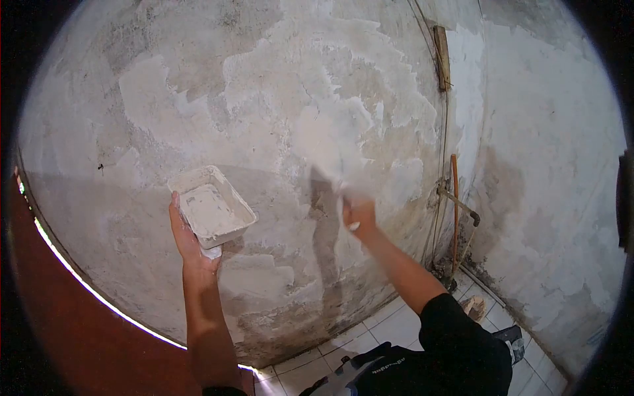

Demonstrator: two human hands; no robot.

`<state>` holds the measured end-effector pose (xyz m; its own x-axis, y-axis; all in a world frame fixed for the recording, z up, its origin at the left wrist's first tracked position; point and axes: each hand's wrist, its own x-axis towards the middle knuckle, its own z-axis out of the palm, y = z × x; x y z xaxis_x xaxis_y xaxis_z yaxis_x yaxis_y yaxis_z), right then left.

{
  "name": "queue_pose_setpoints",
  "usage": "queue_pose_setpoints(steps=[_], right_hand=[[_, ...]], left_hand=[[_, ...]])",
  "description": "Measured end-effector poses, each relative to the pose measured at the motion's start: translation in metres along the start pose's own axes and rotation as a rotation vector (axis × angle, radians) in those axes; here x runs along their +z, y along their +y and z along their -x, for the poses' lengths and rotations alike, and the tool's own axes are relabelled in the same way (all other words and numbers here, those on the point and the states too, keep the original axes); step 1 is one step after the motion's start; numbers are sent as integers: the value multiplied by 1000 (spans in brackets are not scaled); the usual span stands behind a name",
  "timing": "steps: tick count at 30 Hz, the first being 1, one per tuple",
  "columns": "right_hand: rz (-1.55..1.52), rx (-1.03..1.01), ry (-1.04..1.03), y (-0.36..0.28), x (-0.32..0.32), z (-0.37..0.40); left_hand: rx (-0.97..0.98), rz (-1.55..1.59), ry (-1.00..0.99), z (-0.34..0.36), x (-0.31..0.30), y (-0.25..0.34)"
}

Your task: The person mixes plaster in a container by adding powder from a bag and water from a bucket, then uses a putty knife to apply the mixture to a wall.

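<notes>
My left hand (187,235) holds up a rectangular plastic tub (239,221) from below and its left side, its open top tilted toward me. Pale plaster paste (210,206) coats the inside walls and lies across the bottom. My right hand (360,214) is closed around a putty knife (339,190), whose blade is smeared by motion close to the wall. Up and left of the knife, a fresh pale patch (322,132) spreads over the rough grey wall (264,158). A white smear marks the heel of my left hand.
A pipe with a tap (465,208) juts from the corner beside an upright orange hose (454,198). A wooden piece (442,59) is fixed above. White floor tiles (297,376) lie below, and a reddish-brown surface (72,317) borders the wall at left.
</notes>
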<state>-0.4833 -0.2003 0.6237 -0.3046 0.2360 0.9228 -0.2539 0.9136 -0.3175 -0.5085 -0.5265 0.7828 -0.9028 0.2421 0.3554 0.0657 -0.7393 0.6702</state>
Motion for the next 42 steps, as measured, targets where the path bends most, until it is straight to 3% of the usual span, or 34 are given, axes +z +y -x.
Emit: queue_pose_setpoints(steps=[2,4,7,8,9,11,13,17,18,20,22,24,26,27,29,33,35,36,38,40,41,42], right_hand=[[178,59,118,7,-15,-45],[61,103,308,4,-27,-84],[71,125,302,-7,-32,-118],[149,-34,301,3,-21,-119],[146,-36,302,1,-13,-115],[349,146,-176,-16,9,-93],[256,-147,-38,-24,34,-43],[159,-426,-204,-62,36,30],[157,-427,-201,-71,27,27],[69,-57,-480,-81,12,23],[148,-191,-79,-52,22,7],[117,-26,-6,-39,6,-32],[163,30,254,-23,6,-62],[168,30,249,-19,11,-60],[244,52,39,-17,32,-56],[236,-327,-365,-50,74,32],[112,-550,-171,-82,54,41],[114,-550,-163,-80,54,44],[95,-234,-243,-69,45,45],[181,-1,-193,-52,25,12],[101,33,66,-34,22,-3],[107,38,153,-24,7,-24]], left_hand=[[8,-3,-7,-2,-2,-1],[-18,22,-42,-3,-5,0],[-3,13,-3,-4,-7,-1],[0,12,-2,-4,-7,-1],[1,6,-7,-4,-6,-1],[2,-1,-15,-2,-3,-1],[-14,8,-8,2,1,1],[-8,3,-41,-2,-2,1],[-10,-4,-30,-2,-1,1],[-9,-11,-17,-2,-1,3],[-18,-20,-12,-1,0,3],[-23,-15,-5,1,2,3],[-30,-7,3,1,3,1],[-14,-9,-3,0,1,0],[-2,-9,-10,0,0,-2],[-4,-1,19,2,3,-1],[-12,-1,8,1,5,0],[-9,2,5,2,5,0],[0,7,0,0,4,2],[-26,4,-26,0,1,2],[-27,6,-23,0,0,2],[-21,-6,-15,-1,-1,2]])
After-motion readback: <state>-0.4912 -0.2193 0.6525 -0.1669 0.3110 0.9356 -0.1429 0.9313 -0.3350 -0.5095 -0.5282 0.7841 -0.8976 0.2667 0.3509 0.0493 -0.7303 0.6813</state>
